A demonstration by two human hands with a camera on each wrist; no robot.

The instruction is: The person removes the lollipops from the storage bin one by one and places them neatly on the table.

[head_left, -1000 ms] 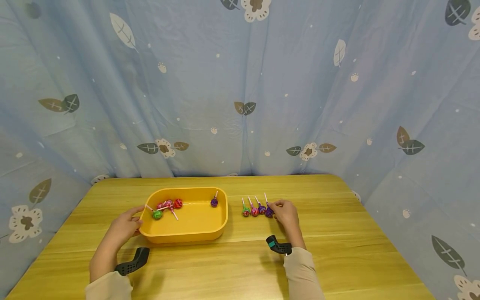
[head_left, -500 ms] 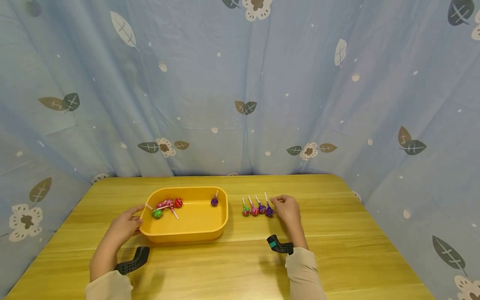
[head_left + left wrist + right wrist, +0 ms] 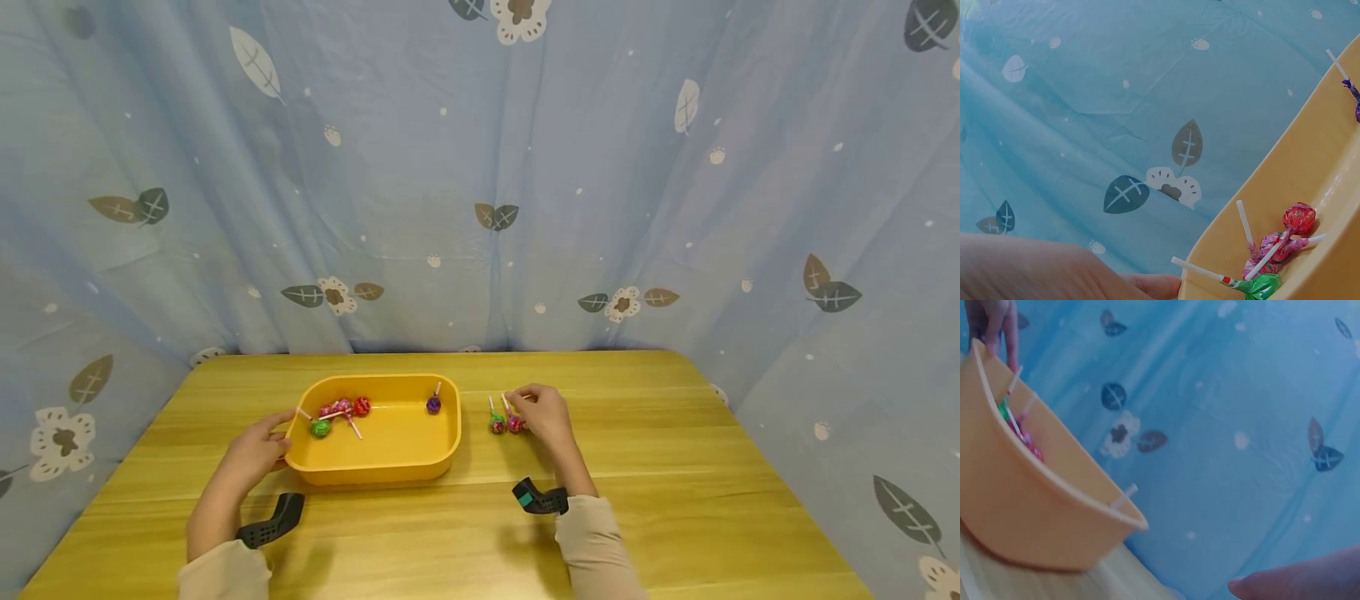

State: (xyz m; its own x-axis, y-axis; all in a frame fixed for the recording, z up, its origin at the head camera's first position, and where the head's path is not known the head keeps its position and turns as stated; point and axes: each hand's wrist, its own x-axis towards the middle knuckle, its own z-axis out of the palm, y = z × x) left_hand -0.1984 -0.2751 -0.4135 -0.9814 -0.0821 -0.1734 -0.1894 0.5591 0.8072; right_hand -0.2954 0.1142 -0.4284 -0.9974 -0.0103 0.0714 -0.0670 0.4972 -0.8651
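Note:
My left hand (image 3: 251, 454) holds the left end of a yellow plastic bin (image 3: 375, 477), its fingers against the rim and outer wall. In the left wrist view a finger (image 3: 1157, 285) touches the outside of the bin. My right hand (image 3: 543, 414) is low over the table, its fingertips at the stick of a pink lollipop (image 3: 514, 424). Whether they pinch it cannot be seen. Just left of that lies a green lollipop (image 3: 497, 425). A white stick shows under the right hand, which hides the lollipop heads there. Only part of a finger (image 3: 1297, 578) shows in the right wrist view.
Inside the bin, a green lollipop (image 3: 320, 427), a red one (image 3: 362, 407) and pink ones (image 3: 342, 406) cluster at the left. A purple lollipop (image 3: 433, 405) lies by its right end. Behind the wooden table (image 3: 420, 542) hangs a blue patterned curtain (image 3: 420, 183).
My right hand has moved left from beside the rightmost purple lollipop to the pink one, now covering the two purple lollipops' place. My left hand stays on the bin.

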